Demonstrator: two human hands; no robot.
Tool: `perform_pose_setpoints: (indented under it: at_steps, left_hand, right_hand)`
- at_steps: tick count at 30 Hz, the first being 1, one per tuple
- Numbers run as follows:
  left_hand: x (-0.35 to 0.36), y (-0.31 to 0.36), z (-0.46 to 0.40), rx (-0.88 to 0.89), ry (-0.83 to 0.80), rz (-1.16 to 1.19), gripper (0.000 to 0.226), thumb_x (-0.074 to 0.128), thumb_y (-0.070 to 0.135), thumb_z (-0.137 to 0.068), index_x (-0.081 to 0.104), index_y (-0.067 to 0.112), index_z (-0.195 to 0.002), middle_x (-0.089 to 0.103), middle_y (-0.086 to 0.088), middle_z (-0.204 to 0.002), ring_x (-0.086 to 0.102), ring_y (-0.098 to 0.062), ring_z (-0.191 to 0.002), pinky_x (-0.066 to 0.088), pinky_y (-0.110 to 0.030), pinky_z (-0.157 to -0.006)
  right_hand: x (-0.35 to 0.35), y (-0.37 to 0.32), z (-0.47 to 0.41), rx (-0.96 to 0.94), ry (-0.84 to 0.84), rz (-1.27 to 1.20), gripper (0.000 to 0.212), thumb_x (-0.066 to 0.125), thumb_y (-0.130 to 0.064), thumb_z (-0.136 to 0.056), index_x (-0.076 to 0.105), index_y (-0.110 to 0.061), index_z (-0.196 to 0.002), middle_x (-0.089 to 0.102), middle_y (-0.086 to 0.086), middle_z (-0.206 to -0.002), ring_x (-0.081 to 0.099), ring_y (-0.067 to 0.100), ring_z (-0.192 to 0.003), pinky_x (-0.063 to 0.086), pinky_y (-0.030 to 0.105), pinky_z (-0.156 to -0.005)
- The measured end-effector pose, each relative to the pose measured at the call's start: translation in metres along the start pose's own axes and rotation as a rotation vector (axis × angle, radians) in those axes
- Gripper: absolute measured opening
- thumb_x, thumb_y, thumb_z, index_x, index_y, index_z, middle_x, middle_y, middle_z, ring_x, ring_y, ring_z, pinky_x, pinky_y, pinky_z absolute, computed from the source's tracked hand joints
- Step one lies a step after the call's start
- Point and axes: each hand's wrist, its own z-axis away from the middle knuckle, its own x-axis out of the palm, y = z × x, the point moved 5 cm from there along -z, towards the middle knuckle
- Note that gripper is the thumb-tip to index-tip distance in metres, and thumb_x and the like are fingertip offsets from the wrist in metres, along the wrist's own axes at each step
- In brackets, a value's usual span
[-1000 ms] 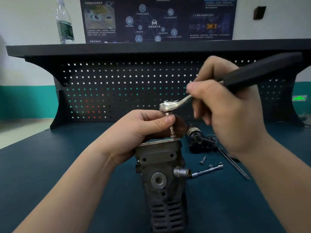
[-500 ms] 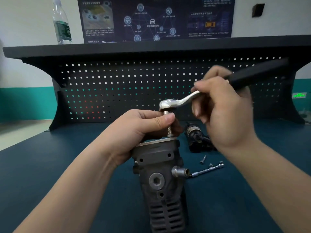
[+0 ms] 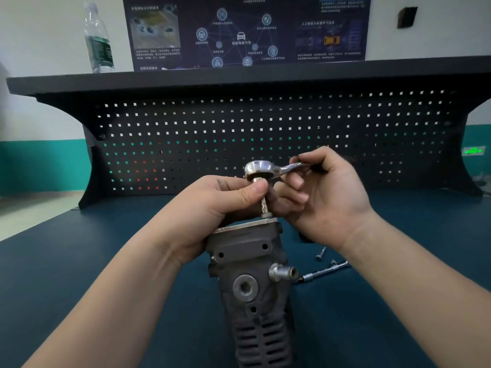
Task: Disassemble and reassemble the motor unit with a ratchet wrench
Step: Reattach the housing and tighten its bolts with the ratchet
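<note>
The grey motor unit (image 3: 252, 288) stands upright on the dark blue bench, with slotted vents low on its body. A ratchet wrench (image 3: 259, 168) sits above its top plate, the bit running straight down onto a fastener. My left hand (image 3: 212, 205) pinches the bit shaft just under the chrome head and wraps the unit's upper end. My right hand (image 3: 324, 192) grips the wrench by its neck; the black handle is hidden behind the fingers.
An extension bar with socket (image 3: 321, 272) and a loose bolt (image 3: 320, 253) lie on the bench to the right of the unit. A black pegboard back panel (image 3: 265, 134) rises behind. A water bottle (image 3: 98, 38) stands on the top shelf at left.
My right hand has swung the wrench handle away, toward the pegboard, so the handle now points away and is hidden. The left hand keeps its pinch on the bit shaft.
</note>
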Motion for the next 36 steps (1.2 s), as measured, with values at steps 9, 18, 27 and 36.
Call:
perform_pose_setpoints:
  at_steps: [9,18,27,36]
  left_hand:
    - [0.000,-0.001,-0.002,0.028,-0.025,-0.004,0.035,0.072,0.041,-0.062,0.078,0.013,-0.081,0.076,-0.008,-0.085,0.070,-0.015,-0.070,0.057,-0.024,-0.062]
    - [-0.001,0.001,0.000,-0.016,-0.078,0.080,0.030,0.069,0.036,-0.069,0.079,0.015,-0.088,0.075,-0.011,-0.093,0.073,-0.015,-0.080,0.057,-0.023,-0.066]
    - [0.000,0.000,-0.001,-0.018,-0.019,0.054,0.015,0.074,0.031,-0.068,0.077,0.017,-0.071,0.076,-0.011,-0.084,0.071,-0.015,-0.069,0.057,-0.024,-0.062]
    - [0.002,0.002,-0.001,0.071,-0.081,0.047,0.023,0.069,0.036,-0.069,0.078,0.019,-0.082,0.076,-0.005,-0.084,0.071,-0.014,-0.076,0.056,-0.023,-0.065]
  right_hand:
    - [0.061,-0.053,0.051,-0.819,-0.182,1.138,0.042,0.054,-0.029,-0.096,0.051,0.005,-0.070,0.053,0.011,-0.050,0.049,0.013,-0.041,0.038,0.016,-0.045]
    - [0.003,-0.006,-0.002,0.100,-0.057,0.016,0.016,0.057,-0.015,-0.079,0.050,-0.010,-0.066,0.046,0.000,-0.052,0.036,0.005,-0.038,0.032,0.014,-0.035]
    - [0.002,-0.008,0.004,-0.147,0.139,0.183,0.027,0.060,-0.027,-0.091,0.053,-0.014,-0.069,0.050,-0.001,-0.054,0.042,0.008,-0.042,0.034,0.017,-0.039]
    - [0.068,-0.037,0.071,-1.246,-0.074,1.428,0.028,0.053,-0.027,-0.094,0.061,-0.002,-0.083,0.060,0.005,-0.067,0.056,0.015,-0.059,0.045,0.029,-0.058]
